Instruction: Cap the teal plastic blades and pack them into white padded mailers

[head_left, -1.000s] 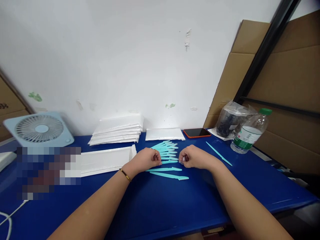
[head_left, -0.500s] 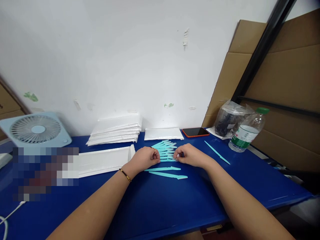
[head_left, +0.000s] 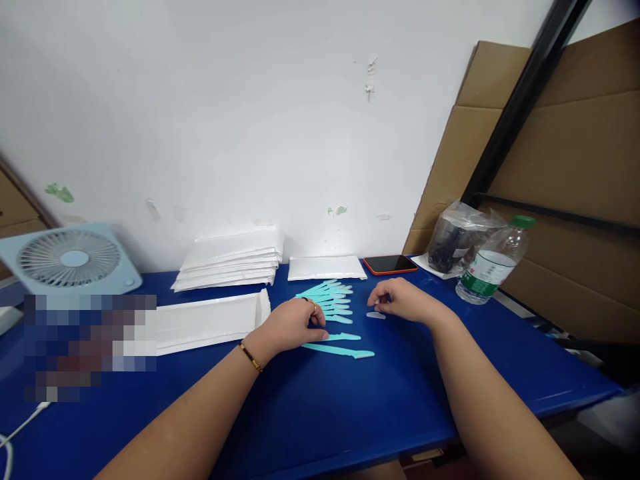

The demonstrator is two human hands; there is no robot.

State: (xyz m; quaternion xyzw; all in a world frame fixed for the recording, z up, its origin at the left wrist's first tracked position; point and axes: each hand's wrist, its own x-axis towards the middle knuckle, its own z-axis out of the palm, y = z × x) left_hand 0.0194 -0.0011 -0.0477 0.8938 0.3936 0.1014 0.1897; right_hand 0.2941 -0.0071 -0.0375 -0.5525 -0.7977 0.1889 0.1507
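Observation:
Several turquoise eyebrow-razor-like sticks [head_left: 342, 319] lie fanned out on the blue table. Over their left ends is my left hand [head_left: 295, 325], its thumb and fingers apart beside the nearer sticks. Two more sticks, one of them the lowest [head_left: 343, 350], lie closer to me, partly under that hand. To the right, my right hand [head_left: 400, 300] hovers low with curled fingers; whether they pinch anything is too small to tell. Just below its fingertips rests a small translucent cap [head_left: 376, 315].
A stack of white packets [head_left: 230, 257], an open white packet [head_left: 210, 323] and a fan [head_left: 75, 257] stand left. Behind are another white packet [head_left: 327, 268] and a phone [head_left: 391, 265]. A bottle [head_left: 493, 267] and a bagged dark item [head_left: 450, 243] stand right.
My right hand has moved right, away from the fanned sticks, and a translucent cap now shows below it. My left hand has shifted slightly right and nearer. The lone stick at the right is no longer visible.

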